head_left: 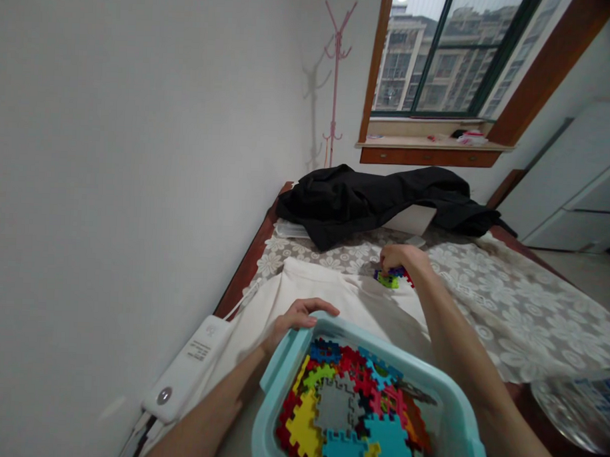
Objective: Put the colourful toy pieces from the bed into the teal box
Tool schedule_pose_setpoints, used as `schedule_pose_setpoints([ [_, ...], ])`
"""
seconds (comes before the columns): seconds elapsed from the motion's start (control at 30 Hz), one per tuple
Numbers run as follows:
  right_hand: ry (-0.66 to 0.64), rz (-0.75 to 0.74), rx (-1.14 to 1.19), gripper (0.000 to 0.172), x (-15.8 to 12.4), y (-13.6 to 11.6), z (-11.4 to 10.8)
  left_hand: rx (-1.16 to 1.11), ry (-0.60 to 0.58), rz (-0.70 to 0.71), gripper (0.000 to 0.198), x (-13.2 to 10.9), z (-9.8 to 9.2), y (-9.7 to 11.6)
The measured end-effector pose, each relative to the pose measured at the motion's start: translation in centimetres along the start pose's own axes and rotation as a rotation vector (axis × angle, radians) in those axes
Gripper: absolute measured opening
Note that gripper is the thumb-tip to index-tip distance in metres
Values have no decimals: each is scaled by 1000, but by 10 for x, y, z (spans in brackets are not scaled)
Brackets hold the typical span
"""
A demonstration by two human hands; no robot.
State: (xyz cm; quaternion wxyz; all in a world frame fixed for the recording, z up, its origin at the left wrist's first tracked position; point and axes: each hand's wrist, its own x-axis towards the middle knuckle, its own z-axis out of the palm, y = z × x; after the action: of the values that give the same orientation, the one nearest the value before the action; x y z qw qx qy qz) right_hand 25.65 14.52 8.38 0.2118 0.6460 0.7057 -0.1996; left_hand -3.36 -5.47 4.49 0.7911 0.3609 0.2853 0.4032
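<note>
My left hand (298, 317) is closed over the upper left corner of a light blue plastic bin (454, 387). Inside the bin lies a heap of notched plastic building pieces, among them a grey plate (336, 406), a yellow piece (304, 425) and a blue plate (388, 438). Beyond the bin, my right hand (405, 258) reaches down to the cloth-covered table with its fingers curled onto a small cluster of building pieces (387, 280) in green, purple and red. The fingertips are partly hidden behind the hand.
White cloth (318, 282) lies over a floral lace tablecloth (513, 296). A black garment (366, 197) covers the far end of the table. On the left is a white power strip (193, 364) by the wall; a clear plastic package (574, 404) sits at the right.
</note>
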Motion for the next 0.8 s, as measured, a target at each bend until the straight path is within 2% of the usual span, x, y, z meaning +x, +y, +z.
schedule_pose_setpoints([
  [0.27, -3, 28, -12, 28, -3, -11, 3, 5, 15, -4, 41, -3, 1, 2],
  [0.43, -29, -54, -21, 31, -5, -12, 2, -12, 8, 4, 41, -2, 2, 2],
  [0.57, -27, -170, -6, 28, -8, -9, -1, 3, -17, 3, 42, 0, -1, 0],
  [0.67, 43, -265, 15, 25, -19, -7, -10, 13, -35, 7, 42, 3, -4, -2],
  [0.73, 153, -413, 89, 22, -39, -9, -19, 9, -45, 13, 42, 4, -5, -3],
  [0.8, 271, -650, 248, 26, -72, -16, -29, 13, -43, 16, 42, 4, -6, -3],
])
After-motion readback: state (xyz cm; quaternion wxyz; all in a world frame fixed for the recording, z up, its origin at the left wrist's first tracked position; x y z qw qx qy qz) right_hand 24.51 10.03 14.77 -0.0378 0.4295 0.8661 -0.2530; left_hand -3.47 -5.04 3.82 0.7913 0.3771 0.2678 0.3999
